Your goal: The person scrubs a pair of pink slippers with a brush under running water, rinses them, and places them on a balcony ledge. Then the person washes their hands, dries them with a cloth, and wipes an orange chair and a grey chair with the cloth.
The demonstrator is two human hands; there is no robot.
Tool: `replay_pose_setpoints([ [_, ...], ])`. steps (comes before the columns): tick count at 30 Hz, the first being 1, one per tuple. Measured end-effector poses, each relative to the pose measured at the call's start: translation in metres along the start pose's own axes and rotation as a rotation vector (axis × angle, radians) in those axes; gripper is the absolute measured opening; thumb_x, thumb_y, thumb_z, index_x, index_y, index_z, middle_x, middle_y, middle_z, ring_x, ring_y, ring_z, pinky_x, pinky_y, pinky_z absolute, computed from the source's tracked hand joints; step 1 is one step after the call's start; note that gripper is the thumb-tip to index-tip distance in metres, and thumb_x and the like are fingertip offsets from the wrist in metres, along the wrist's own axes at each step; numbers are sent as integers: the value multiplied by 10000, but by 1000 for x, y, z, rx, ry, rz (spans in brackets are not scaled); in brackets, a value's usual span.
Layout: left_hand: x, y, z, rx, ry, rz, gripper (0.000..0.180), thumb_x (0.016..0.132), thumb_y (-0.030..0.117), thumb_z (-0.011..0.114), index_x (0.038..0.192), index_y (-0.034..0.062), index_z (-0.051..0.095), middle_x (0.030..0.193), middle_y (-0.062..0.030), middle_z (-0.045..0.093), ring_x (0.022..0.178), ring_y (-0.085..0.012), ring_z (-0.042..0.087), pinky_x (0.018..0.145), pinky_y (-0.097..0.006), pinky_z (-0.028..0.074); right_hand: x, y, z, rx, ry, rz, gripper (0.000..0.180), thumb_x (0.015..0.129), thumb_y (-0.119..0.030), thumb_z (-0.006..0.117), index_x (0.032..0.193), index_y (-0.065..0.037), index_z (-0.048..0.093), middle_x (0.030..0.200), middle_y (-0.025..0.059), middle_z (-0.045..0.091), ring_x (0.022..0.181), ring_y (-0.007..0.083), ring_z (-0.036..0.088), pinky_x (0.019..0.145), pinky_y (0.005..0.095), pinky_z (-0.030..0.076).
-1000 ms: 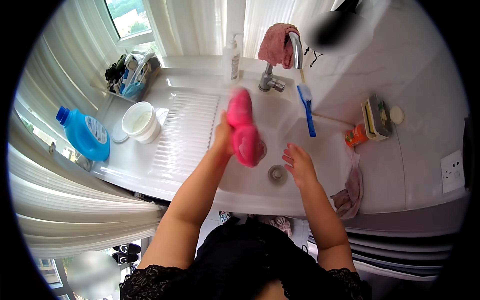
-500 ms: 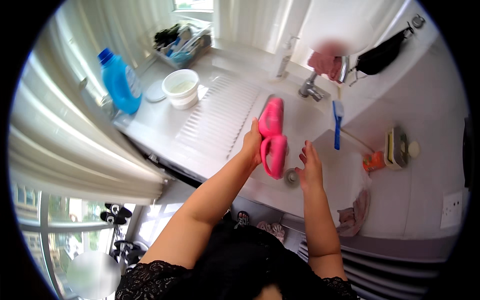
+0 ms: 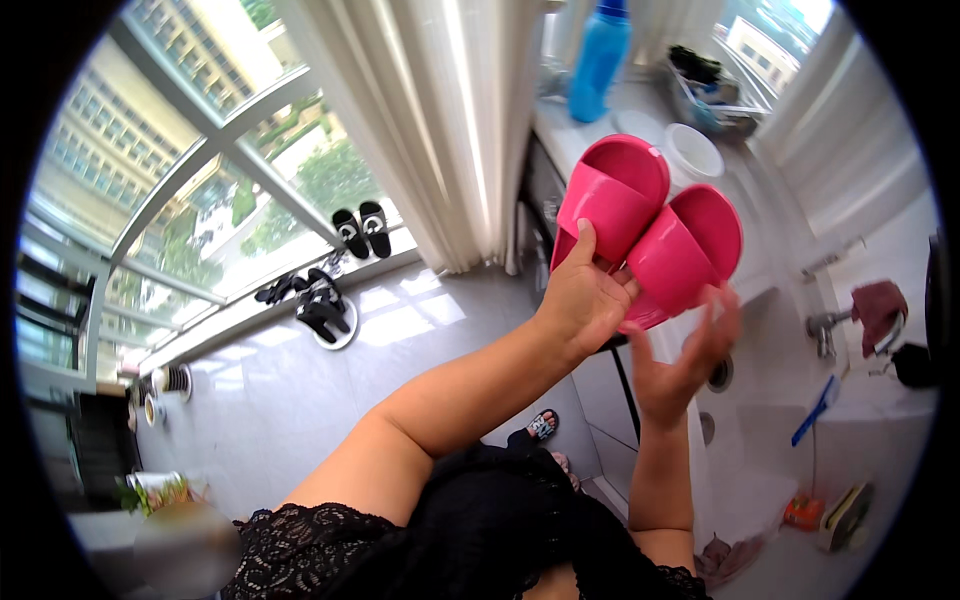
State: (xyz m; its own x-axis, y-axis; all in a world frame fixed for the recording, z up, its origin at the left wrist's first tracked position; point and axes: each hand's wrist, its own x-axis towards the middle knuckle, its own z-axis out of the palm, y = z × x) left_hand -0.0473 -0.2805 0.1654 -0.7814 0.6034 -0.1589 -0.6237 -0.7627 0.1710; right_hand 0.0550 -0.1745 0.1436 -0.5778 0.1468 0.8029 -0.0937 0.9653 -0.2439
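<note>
My left hand (image 3: 588, 302) grips a pair of bright pink slippers (image 3: 675, 252) at their near end. The two slippers sit side by side with their openings facing away from me, raised over the edge of the counter. My right hand (image 3: 675, 370) is beside the right slipper, thumb and fingers spread and slightly blurred. Its fingertips come close to the pink edge; whether they touch I cannot tell. Behind the slippers, a white tub (image 3: 694, 155) is partly hidden.
On the counter are a blue bottle (image 3: 600, 68) and a basket of odds and ends (image 3: 715, 95). Right lies the sink with a faucet (image 3: 824, 330), a blue brush (image 3: 816, 410) and a crumpled cloth (image 3: 735, 560). Black slides (image 3: 362, 232) stand by the window, near a curtain (image 3: 430, 130).
My view has swung left from the sink toward the window and floor. The slippers have moved from over the sink to the counter's edge and now fan apart. My right hand has come closer to them.
</note>
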Motion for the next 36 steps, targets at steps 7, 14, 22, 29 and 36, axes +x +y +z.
replay_pose_setpoints([
  [7,-111,215,-131,-244,260,358,541,1033,388,308,1441,39,240,1501,-173,255,1401,-379,240,1170,-522,224,2,-180,166,314,-559,-216,649,764,-189,738,1347,-58,486,1409,208,381,1280,406,383,1060,467,351],
  [14,-234,392,-296,-322,405,704,533,1025,366,362,1448,57,262,1491,-145,291,1407,-386,227,1162,-559,207,-76,-394,320,629,-894,208,417,775,-241,756,1108,-40,607,1058,161,524,878,267,555,780,381,482],
  [22,-283,503,-395,-431,530,842,556,1024,387,342,1463,60,238,1507,-133,269,1406,-422,207,1150,-567,212,-130,-528,457,1313,-1528,1924,558,942,-529,504,1228,-50,514,1212,136,565,1144,259,527,992,412,431],
  [29,-304,610,-414,-251,637,796,528,1021,384,352,1460,106,258,1504,-88,304,1382,-464,247,1112,-630,225,-134,-619,571,1470,-1492,2034,457,983,-470,450,1210,-81,531,1223,93,574,1150,256,513,997,430,393],
  [36,-317,695,-461,-211,810,754,472,998,384,441,1383,116,394,1383,-59,475,1323,-410,372,1088,-612,278,-133,-636,662,1518,-1343,2087,434,978,-478,459,1215,-123,541,1181,63,609,1182,226,495,1038,421,337],
])
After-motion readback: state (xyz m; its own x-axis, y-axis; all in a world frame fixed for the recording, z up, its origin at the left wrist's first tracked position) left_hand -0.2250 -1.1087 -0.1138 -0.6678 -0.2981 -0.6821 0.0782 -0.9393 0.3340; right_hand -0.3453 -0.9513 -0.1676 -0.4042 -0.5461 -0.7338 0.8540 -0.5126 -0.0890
